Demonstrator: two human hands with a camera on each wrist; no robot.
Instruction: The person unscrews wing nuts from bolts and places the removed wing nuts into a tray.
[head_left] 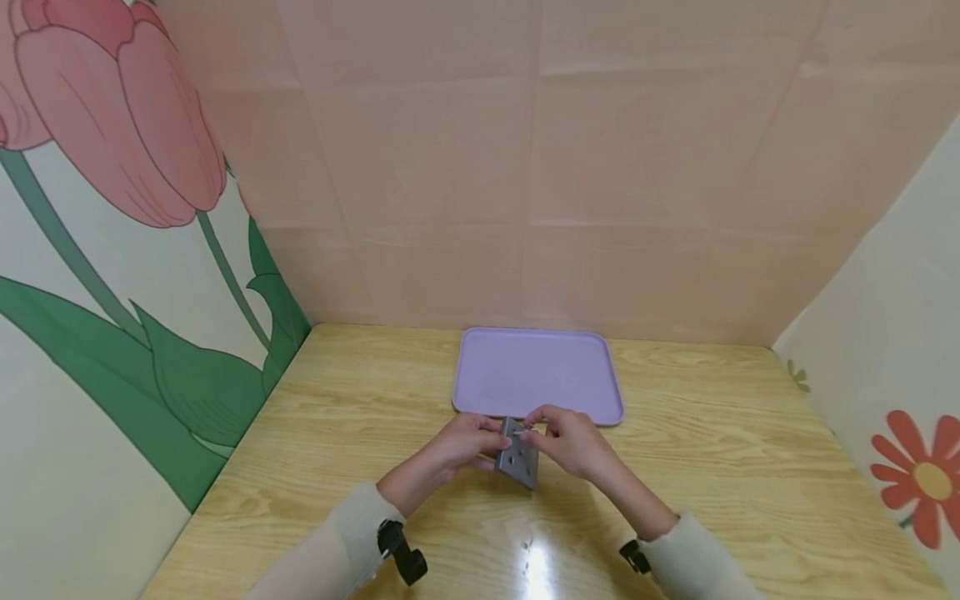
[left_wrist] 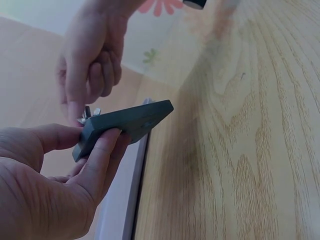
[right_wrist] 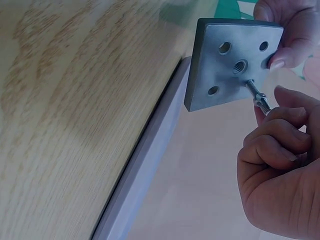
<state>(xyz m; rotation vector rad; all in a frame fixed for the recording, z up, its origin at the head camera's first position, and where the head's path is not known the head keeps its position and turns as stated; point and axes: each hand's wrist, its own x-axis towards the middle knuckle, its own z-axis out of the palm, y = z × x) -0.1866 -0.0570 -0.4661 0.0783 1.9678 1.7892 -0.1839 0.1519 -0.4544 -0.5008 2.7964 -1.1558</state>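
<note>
Your left hand [head_left: 459, 443] has its fingers closed on one edge of the grey metal plate [right_wrist: 220, 70], thumb on one face and fingertips on the other, so the plate sits tilted just off those fingertips, above the bench [head_left: 712, 467]. Your right hand [head_left: 574, 443] pinches the outer end of a slim silver screw [right_wrist: 257, 96] between thumb and forefinger, leaving the other fingers curled in toward your palm. The screw's far end points away from your right fingers and meets a corner hole in the plate; you cannot tell how deep it goes. A threaded hole shows mid-plate, between your two hands. Just beyond your fingers, the purple tray [head_left: 538, 375] lies flat on the bench.
</note>
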